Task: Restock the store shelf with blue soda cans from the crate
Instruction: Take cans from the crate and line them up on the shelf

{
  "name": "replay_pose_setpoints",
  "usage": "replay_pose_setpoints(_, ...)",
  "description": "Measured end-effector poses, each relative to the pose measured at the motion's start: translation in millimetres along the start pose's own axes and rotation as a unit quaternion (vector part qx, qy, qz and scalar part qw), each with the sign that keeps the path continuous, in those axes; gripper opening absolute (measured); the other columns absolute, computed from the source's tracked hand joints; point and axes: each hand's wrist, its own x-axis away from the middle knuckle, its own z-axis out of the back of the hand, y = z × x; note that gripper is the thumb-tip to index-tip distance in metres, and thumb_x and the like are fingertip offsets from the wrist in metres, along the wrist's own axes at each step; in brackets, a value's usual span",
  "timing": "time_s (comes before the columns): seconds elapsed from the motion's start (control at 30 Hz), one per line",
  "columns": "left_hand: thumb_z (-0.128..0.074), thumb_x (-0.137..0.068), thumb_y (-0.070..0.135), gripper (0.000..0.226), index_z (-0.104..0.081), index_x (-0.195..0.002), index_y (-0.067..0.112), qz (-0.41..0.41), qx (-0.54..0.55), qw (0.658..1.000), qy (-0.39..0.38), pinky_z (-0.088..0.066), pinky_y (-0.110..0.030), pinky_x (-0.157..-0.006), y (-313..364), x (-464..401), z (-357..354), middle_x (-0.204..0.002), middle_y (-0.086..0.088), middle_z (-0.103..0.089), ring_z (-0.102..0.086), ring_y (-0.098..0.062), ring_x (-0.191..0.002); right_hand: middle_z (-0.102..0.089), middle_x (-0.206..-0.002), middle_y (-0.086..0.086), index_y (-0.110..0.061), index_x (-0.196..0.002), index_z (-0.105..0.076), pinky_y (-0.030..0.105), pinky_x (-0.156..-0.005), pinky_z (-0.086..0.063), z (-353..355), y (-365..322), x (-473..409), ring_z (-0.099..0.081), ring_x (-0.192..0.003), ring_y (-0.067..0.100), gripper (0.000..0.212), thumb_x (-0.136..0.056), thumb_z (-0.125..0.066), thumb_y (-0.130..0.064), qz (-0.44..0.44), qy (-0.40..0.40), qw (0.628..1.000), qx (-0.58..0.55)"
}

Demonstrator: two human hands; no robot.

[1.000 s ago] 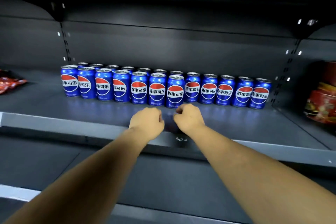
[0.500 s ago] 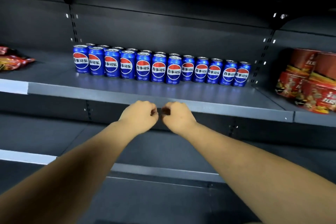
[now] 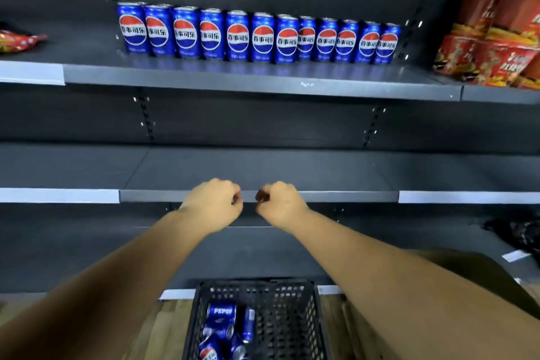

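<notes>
Both hands are empty, the left hand point(image 3: 214, 203) and right hand point(image 3: 279, 203) held as loose fists side by side, fingers curled on nothing, in front of the bare middle shelf point(image 3: 263, 172). The loose cans point(image 3: 223, 327) lie on their sides in the black crate point(image 3: 292, 318) on the floor below. The next reach is probably down: open the fingers wide, grip one can round its middle, turn it upright, and set it label-forward in front of the row of cans point(image 3: 257, 35) on the upper shelf point(image 3: 263, 83).
</notes>
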Motion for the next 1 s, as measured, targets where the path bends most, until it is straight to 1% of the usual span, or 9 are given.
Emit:
replay_pose_setpoints(0.13,-0.044,-0.092,0.026,0.022,-0.064,-0.099,0.019,0.007,0.001,1.000,-0.029,-0.047,-0.028,-0.074,-9.8,10.3,-43.5,-0.097,-0.001,-0.067,-0.061,-0.022,-0.092,-0.056,-0.087,0.007,-0.008,-0.081,-0.057,0.026,-0.068,-0.047,-37.5,32.1,4.6,-0.055,-0.081,0.025,0.009,-0.085,-0.050,-0.011,-0.021,-0.029,0.999,0.026)
replay_pose_setpoints(0.27,-0.044,-0.091,0.024,0.020,-0.063,-0.088,0.019,0.040,0.054,0.996,-0.066,-0.049,-0.029,-0.077,-27.4,22.7,-114.7,-0.089,0.001,-0.064,-0.060,-0.020,-0.086,-0.064,-0.106,0.012,-0.005,-0.103,-0.065,0.032,-0.080,-0.053,-76.9,76.3,-1.1,-0.061,-0.095,0.028,0.026,-0.084,-0.046,-0.007,-0.047,-0.039,0.998,0.032)
replay_pose_setpoints(0.4,-0.041,-0.089,0.014,0.033,-0.039,-0.058,0.023,0.066,0.098,0.985,-0.123,-0.040,-0.027,-0.067,-47.7,42.7,-209.9,-0.081,-0.002,-0.062,-0.052,-0.016,-0.071,-0.063,-0.112,0.013,-0.004,-0.109,-0.063,0.035,-0.084,-0.054,-136.4,131.5,-2.7,-0.061,-0.095,0.026,0.028,-0.088,-0.044,-0.008,-0.079,-0.062,0.994,0.041)
replay_pose_setpoints(0.5,-0.043,-0.089,0.011,0.032,-0.043,-0.060,0.025,0.067,0.102,0.981,-0.152,-0.041,-0.026,-0.071,-58.0,51.4,-275.3,-0.086,-0.001,-0.062,-0.056,-0.018,-0.080,-0.062,-0.112,0.010,-0.006,-0.109,-0.062,0.033,-0.081,-0.055,-183.3,169.7,-9.7,-0.062,-0.097,0.027,0.027,-0.088,-0.045,-0.009,-0.096,-0.073,0.991,0.058)
replay_pose_setpoints(0.63,-0.043,-0.091,0.015,0.019,-0.058,-0.081,0.019,0.079,0.092,0.979,-0.164,-0.044,-0.027,-0.078,-73.1,45.8,-354.8,-0.097,-0.004,-0.068,-0.060,-0.019,-0.088,-0.061,-0.111,0.010,-0.006,-0.107,-0.064,0.030,-0.075,-0.050,-245.3,217.2,-37.1,-0.061,-0.098,0.028,0.027,-0.088,-0.046,-0.009,-0.102,-0.067,0.991,0.059)
replay_pose_setpoints(0.77,-0.043,-0.090,0.013,0.020,-0.055,-0.076,0.019,0.110,0.125,0.976,-0.139,-0.036,-0.021,-0.065,-96.2,45.6,-447.9,-0.088,-0.003,-0.065,-0.054,-0.015,-0.080,-0.062,-0.109,0.013,-0.004,-0.104,-0.064,0.029,-0.072,-0.048,-329.5,271.4,-66.1,-0.060,-0.094,0.029,0.025,-0.089,-0.045,-0.008,-0.111,-0.083,0.990,0.032)
replay_pose_setpoints(0.83,-0.046,-0.091,0.014,0.020,-0.057,-0.074,0.013,0.146,0.145,0.970,-0.126,-0.036,-0.021,-0.060,-109.1,49.7,-498.1,-0.079,-0.004,-0.062,-0.055,-0.018,-0.077,-0.064,-0.094,0.011,-0.004,-0.094,-0.066,0.025,-0.069,-0.048,-374.8,298.5,-79.0,-0.060,-0.084,0.026,0.023,-0.089,-0.044,-0.007,-0.130,-0.085,0.988,0.011)
replay_pose_setpoints(0.93,-0.048,-0.090,0.014,0.024,-0.054,-0.067,0.011,0.185,0.181,0.958,-0.126,-0.043,-0.029,-0.065,-125.4,50.9,-568.4,-0.068,-0.007,-0.056,-0.053,-0.023,-0.072,-0.057,-0.068,0.009,-0.005,-0.064,-0.056,0.022,-0.053,-0.043,-440.0,334.5,-97.5,-0.058,-0.070,0.024,0.027,-0.087,-0.043,-0.003,-0.182,-0.089,0.978,-0.053)
replay_pose_setpoints(1.0,-0.049,-0.090,0.014,0.023,-0.058,-0.069,0.011,0.196,0.205,0.950,-0.128,-0.048,-0.032,-0.073,-129.3,50.7,-604.9,-0.063,-0.003,-0.053,-0.051,-0.020,-0.070,-0.067,-0.081,0.017,0.000,-0.075,-0.065,0.027,-0.061,-0.049,-478.4,357.0,-107.3,-0.060,-0.073,0.026,0.022,-0.086,-0.046,-0.003,-0.205,-0.089,0.968,-0.113)
